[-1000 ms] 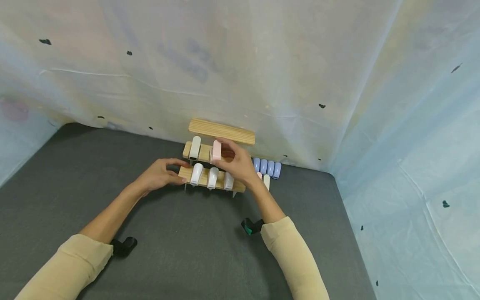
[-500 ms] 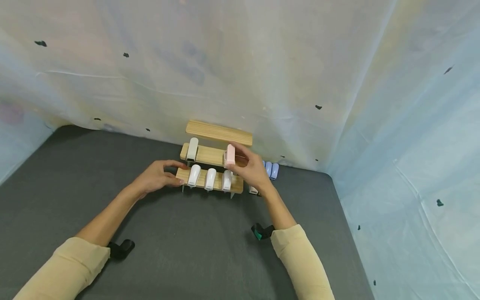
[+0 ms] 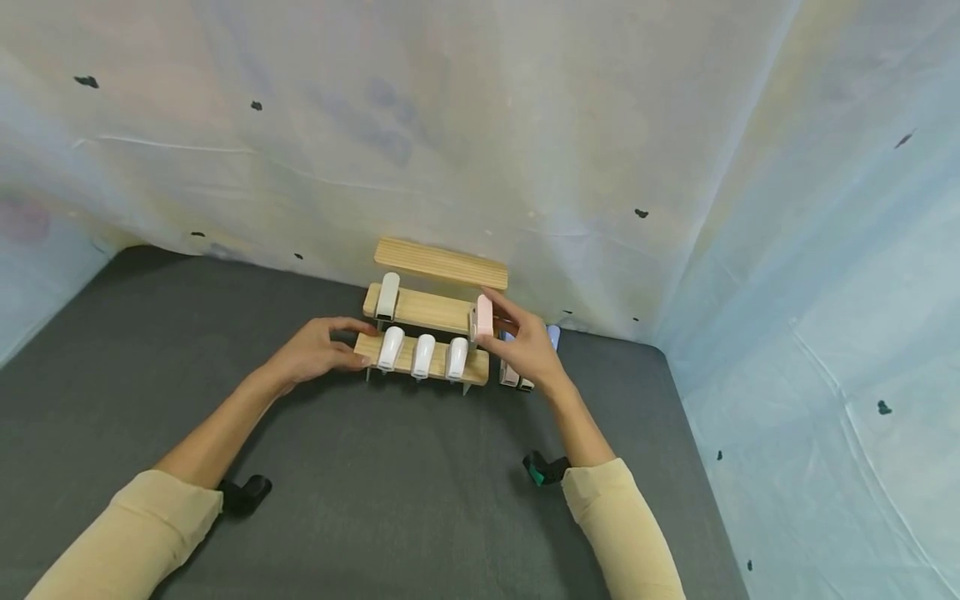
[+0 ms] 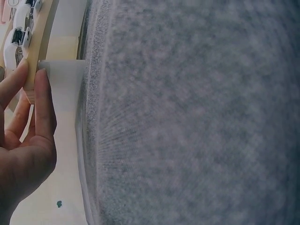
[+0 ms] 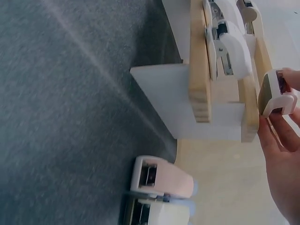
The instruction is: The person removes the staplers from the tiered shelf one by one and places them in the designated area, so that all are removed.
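At the right end of the middle step of a wooden tiered stand (image 3: 431, 310), my right hand (image 3: 532, 350) pinches a small pink stapler (image 3: 483, 317) between thumb and fingers. In the right wrist view the pink stapler (image 5: 277, 93) is at that step's end; I cannot tell whether it rests on the wood. My left hand (image 3: 318, 350) grips the left end of the lowest step (image 4: 35, 75), thumb and fingers on either side of the board. Several white staplers (image 3: 423, 357) sit in a row on that step. A cream stapler (image 3: 387, 296) stands at the middle step's left end.
Right of the stand, a pink stapler (image 5: 173, 178) and a cream one (image 5: 171, 213) lie on the dark tabletop (image 3: 360, 500). Blue staplers (image 3: 553, 336) are partly hidden behind my right hand. The top step (image 3: 442, 262) is near the draped curtain (image 3: 480, 125).
My right hand has carried the pink stapler rightward along the middle step, from near its centre to its right end. The left hand keeps its grip on the lowest step.
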